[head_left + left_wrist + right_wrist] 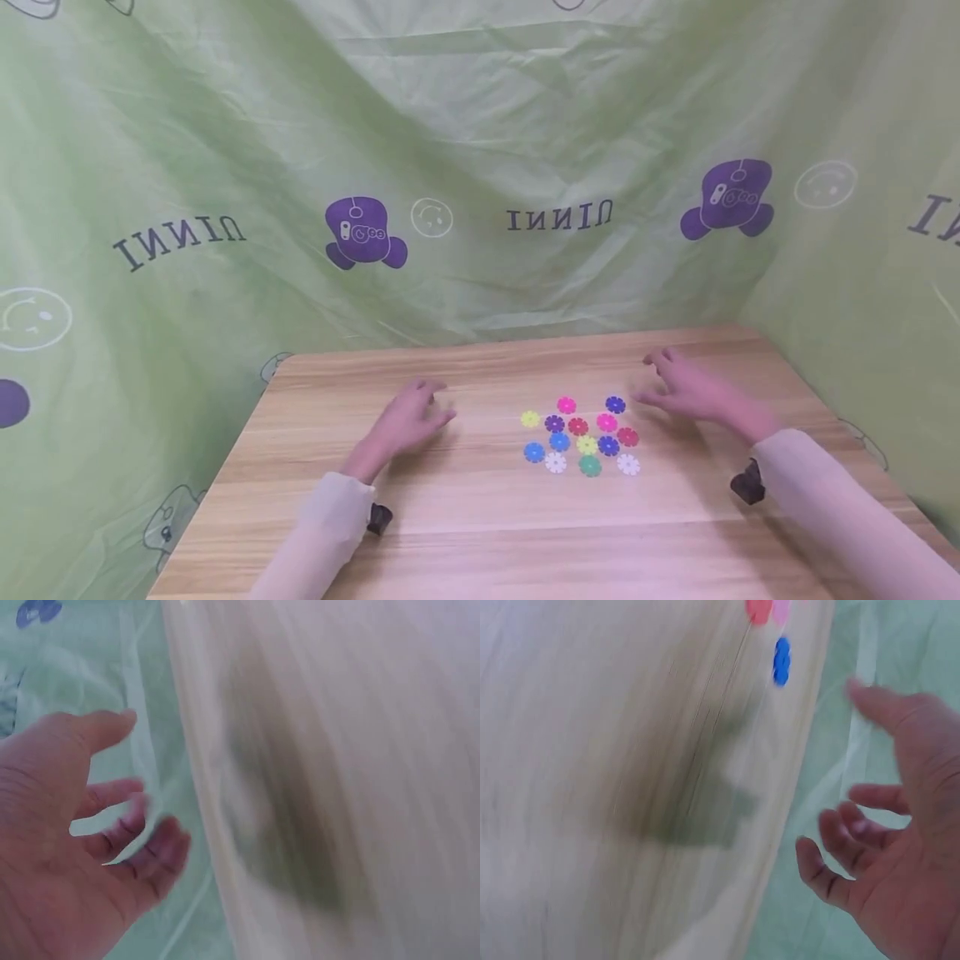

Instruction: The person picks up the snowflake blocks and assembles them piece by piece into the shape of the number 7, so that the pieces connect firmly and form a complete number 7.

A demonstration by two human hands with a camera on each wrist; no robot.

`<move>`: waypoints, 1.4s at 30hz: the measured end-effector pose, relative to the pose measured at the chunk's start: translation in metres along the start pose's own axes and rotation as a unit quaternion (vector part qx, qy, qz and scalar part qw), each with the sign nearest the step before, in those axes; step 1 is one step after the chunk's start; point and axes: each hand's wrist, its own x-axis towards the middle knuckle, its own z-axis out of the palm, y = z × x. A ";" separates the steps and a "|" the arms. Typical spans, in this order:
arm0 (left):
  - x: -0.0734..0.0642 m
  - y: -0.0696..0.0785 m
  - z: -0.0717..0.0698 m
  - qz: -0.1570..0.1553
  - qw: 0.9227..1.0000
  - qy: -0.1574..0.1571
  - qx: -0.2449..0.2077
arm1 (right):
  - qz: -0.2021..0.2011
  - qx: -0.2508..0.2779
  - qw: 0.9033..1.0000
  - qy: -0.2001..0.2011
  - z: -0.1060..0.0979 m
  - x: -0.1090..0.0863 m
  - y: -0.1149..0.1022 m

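Several notched plastic discs, shaped like small flowers, lie flat in a loose group right of the table's middle. Among them are a green disc (590,465), a red disc (577,427), a yellow disc (530,419) and a dark blue disc (615,404). My left hand (408,419) hovers left of the group, its fingers loosely bent and holding nothing. On the other side, my right hand (686,389) is in the air close to the dark blue disc, also holding nothing. The right wrist view shows a blue disc (781,661) beyond the thumb.
The wooden table (465,550) carries the discs. Behind and beside it hangs a green curtain (465,283) printed with purple figures and lettering. A black device (380,520) sits under the left wrist, another black device (747,483) under the right.
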 end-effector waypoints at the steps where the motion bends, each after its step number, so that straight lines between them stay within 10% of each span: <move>1: 0.002 0.005 0.004 0.001 1.000 -0.006 -0.019 | -0.007 0.002 1.000 -0.003 0.002 0.002 -0.002; 18: 0.034 0.057 0.046 0.003 0.978 -0.092 -0.186 | -0.037 0.018 0.999 -0.003 0.041 0.025 -0.019; 27: 0.052 0.081 0.064 -0.006 0.973 -0.124 -0.196 | -0.009 0.024 1.000 -0.005 0.047 0.028 -0.017; 42: 0.058 0.087 0.072 -0.004 0.984 -0.121 -0.128 | 0.002 0.050 0.999 -0.013 0.046 0.033 -0.020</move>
